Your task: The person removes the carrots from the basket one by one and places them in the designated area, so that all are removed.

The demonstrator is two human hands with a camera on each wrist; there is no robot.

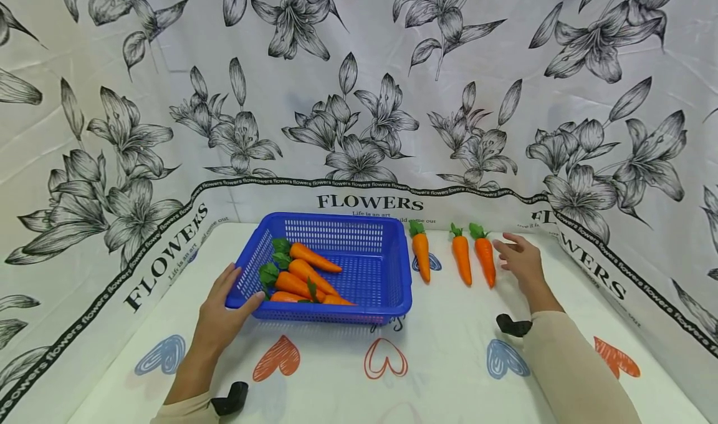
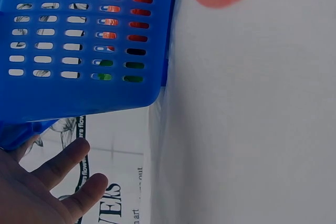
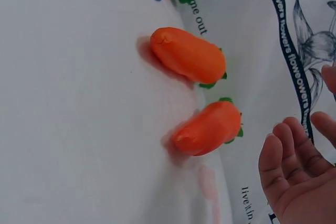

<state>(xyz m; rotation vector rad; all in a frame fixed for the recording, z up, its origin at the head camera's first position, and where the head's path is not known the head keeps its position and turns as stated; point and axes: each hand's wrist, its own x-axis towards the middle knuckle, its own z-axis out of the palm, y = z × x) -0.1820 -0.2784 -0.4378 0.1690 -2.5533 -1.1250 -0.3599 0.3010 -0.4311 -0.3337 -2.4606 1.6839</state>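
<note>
My left hand [image 1: 219, 321] holds the near left corner of a blue plastic basket [image 1: 401, 287]. Its thumb lies over the front rim, while the fingers lie along the left side; the left wrist view shows two fingers stretched out, apart from the basket wall. Inside, on the left, lie several orange carrots [image 1: 297, 284] with green tops. Right of the basket, three more lie in a row on the table: a left carrot [image 1: 421, 257], a middle carrot [image 1: 462, 259] and a right carrot [image 1: 485, 260]. My right hand [image 1: 520, 262] hovers just right of the last one, fingers loosely bent, holding nothing.
A white cloth [image 1: 331, 405] with printed hearts covers the table. Flower-printed fabric [image 1: 359, 149] stands upright behind and along both sides, close beyond the carrot tops. Dark wrist cameras [image 1: 230, 399] sit at both of my sleeves.
</note>
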